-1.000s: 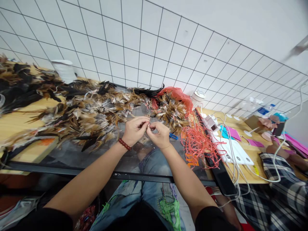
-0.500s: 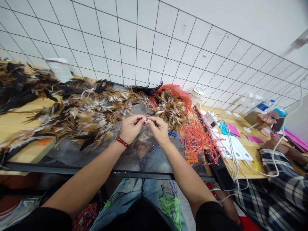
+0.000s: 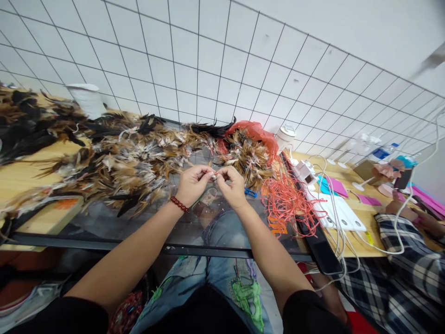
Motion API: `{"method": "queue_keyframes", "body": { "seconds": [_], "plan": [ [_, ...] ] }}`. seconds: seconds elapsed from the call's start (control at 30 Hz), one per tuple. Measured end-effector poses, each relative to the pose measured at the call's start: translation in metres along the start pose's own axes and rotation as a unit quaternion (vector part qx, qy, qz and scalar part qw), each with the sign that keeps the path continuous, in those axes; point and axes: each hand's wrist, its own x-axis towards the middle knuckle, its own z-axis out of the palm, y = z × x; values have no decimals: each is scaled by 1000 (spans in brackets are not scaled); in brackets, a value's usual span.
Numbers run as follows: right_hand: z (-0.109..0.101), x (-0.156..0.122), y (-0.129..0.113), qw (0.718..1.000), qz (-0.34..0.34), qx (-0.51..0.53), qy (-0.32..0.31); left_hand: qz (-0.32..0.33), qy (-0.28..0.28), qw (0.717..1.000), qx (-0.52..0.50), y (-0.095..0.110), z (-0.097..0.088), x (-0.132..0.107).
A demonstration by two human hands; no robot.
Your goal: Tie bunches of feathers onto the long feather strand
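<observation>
My left hand (image 3: 195, 184) and my right hand (image 3: 231, 186) meet over the dark glass tabletop, fingertips pinched and almost touching. Between them is a bit of red string (image 3: 216, 173) around a small pale piece, perhaps feather quill ends; the fingers hide most of it. Brown and white feather bundles (image 3: 128, 169) lie heaped to the left of my left hand. Beyond my right hand, more feather bundles (image 3: 248, 157) rest against a red plastic bag (image 3: 255, 131). A blue clip-like tool (image 3: 251, 192) lies just beside my right hand. A tangle of red strings (image 3: 287, 199) spreads further right.
A black phone (image 3: 325, 255) juts over the front edge at the right. White cables (image 3: 342, 232) trail from a power strip (image 3: 306, 178). A white cup (image 3: 286, 137) and a white spool (image 3: 86, 99) stand by the wire grid. A person's plaid sleeve (image 3: 399, 232) is at far right.
Both hands stay pinched together, with only small finger shifts. A little more red string shows between the fingertips now.
</observation>
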Motion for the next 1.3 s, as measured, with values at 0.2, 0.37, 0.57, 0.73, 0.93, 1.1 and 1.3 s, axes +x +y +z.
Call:
{"method": "queue_keyframes", "body": {
  "seconds": [0.2, 0.37, 0.57, 0.73, 0.93, 1.1, 1.3],
  "plan": [
    [-7, 3, 11, 998, -2, -52, 40, 0, 8, 1000, -9, 7, 1, -2],
    [-12, 5, 15, 1000, -16, -26, 0, -3, 14, 1000, -4, 7, 0, -1],
    [-8, 3, 11, 997, -64, -19, -39, 12, -10, 1000, 7, 6, 0, -2],
    [-9, 3, 16, 998, -26, -57, 13, 58, -12, 997, 55, 1, -2, -1],
    [-5, 1, 20, 993, 10, -116, -2, -18, -14, 999, -33, -1, -3, 3],
    [-3, 0, 21, 988, -4, -152, -38, -127, -51, 980, -147, 0, 0, 4],
    [-3, 0, 19, 987, -16, -156, -40, -176, 5, 975, -138, -3, 0, 6]
  ]
}}
